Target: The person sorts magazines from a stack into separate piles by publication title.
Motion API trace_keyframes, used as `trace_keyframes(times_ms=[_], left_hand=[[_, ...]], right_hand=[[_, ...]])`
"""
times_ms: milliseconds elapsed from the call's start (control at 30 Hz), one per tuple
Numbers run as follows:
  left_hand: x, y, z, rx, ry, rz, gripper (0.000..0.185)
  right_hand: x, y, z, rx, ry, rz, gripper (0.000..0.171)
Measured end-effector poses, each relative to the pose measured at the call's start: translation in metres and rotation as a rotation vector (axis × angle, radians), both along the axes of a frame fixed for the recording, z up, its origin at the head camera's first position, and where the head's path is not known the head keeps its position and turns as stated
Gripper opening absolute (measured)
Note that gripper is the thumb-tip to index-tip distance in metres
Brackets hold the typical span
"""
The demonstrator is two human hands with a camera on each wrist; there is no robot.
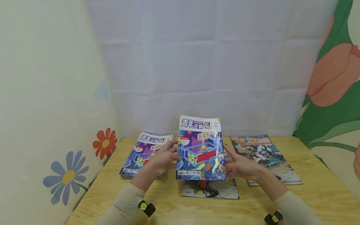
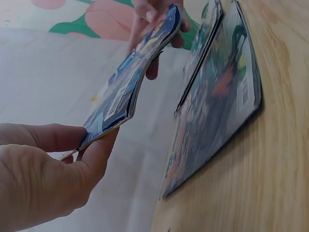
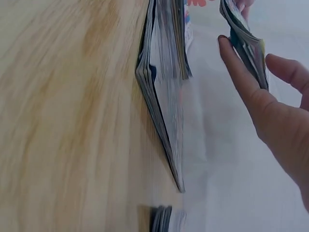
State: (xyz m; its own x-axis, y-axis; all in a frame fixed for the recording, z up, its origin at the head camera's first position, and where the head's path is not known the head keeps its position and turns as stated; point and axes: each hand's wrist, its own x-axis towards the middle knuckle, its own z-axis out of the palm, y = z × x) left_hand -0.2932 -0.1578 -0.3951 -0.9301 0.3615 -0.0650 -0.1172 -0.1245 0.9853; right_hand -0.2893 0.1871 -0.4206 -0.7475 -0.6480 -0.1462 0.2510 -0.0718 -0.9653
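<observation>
A purple and blue magazine [image 1: 200, 153] is held up above the table, its white-topped cover tilted toward the head camera. At its left edge my left hand [image 1: 165, 157] pinches it, thumb on the cover and fingers behind, as the left wrist view shows of the magazine [image 2: 123, 92]. My right hand [image 1: 242, 165] grips the opposite edge; in the right wrist view the magazine's page edges [image 3: 244, 38] lie between thumb and fingers. Below the raised magazine, partly hidden by it, another magazine [image 1: 225, 191] with a dark and pale cover lies on the table.
On the left of the wooden table [image 1: 174, 212] lies a magazine stack [image 1: 137, 157] topped by a matching purple cover. To the right, a magazine [image 1: 262, 154] with an orange title lies near the back. A white sheet [image 1: 197, 68] hangs behind, between painted walls.
</observation>
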Motion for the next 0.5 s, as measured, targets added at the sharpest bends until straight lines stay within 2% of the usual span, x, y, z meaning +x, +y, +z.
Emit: trace_keyframes(times_ms=[300,500], left_hand=[[-0.004,-0.034,-0.002,-0.074,-0.030,0.081,0.076],[-0.011,-0.062,-0.007,-0.114,-0.029,0.119,0.075]], right_hand=[[-0.004,-0.039,-0.001,-0.124,-0.021,0.055,0.109],[-0.012,-0.068,-0.002,-0.125,-0.022,0.074,0.109]])
